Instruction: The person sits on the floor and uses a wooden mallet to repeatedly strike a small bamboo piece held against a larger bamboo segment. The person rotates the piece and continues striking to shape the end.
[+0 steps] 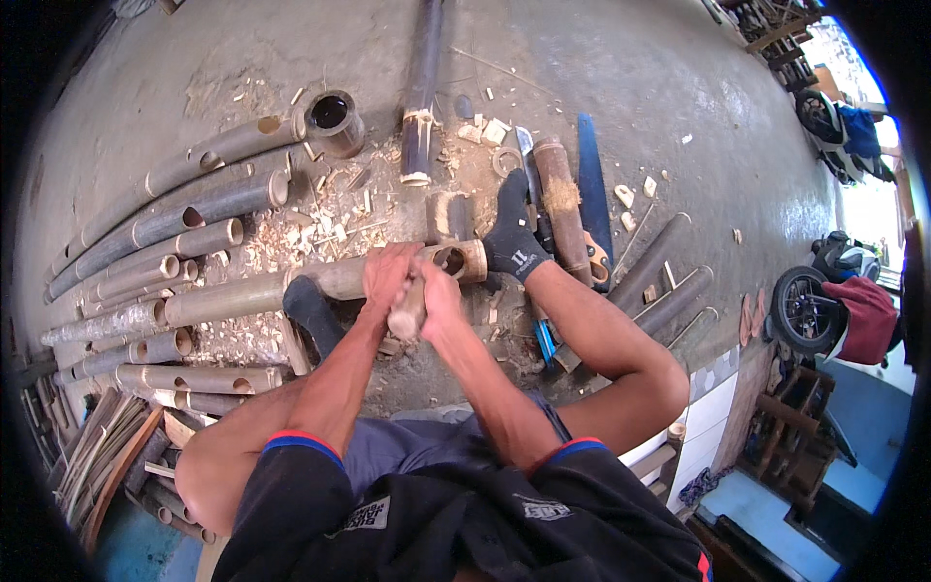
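A long bamboo pole lies crosswise in front of me, with a cut hole near its right end. My right hand is closed round a thick, pale wooden handle beside that hole; the working end of this tool is hidden by my hands. Just left of it, my left hand grips the top of the pole, its fingertips close to the tool. My left foot and right foot, in dark socks, are against the pole. A short bamboo piece lies under or behind the pole.
Several holed bamboo poles lie at left. Wood chips litter the floor. Beyond my right foot are a blue handsaw, a bamboo tube and a blade. A bamboo cup stands farther off; motorbikes are at right.
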The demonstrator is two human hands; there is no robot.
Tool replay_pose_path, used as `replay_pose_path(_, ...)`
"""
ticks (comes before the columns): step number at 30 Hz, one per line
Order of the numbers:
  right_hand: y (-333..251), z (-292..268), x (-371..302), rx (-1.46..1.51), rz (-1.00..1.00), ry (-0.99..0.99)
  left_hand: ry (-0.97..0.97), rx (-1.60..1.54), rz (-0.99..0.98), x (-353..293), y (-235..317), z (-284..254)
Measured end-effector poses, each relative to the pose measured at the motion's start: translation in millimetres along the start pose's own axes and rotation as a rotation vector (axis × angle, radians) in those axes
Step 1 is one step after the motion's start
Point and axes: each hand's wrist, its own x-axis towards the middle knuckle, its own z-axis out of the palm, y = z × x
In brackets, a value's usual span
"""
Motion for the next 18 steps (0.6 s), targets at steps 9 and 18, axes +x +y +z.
replay_pose_path(9, 0, -61, -69, -0.406, -0.36, -0.013, -0.227, 0.073, -0.066, 20, 47, -52)
replay_pose_path(18, 7, -87, -42, -0.714, -0.344, 0.163, -0.29, -0.021, -0.037, 40, 54, -51)
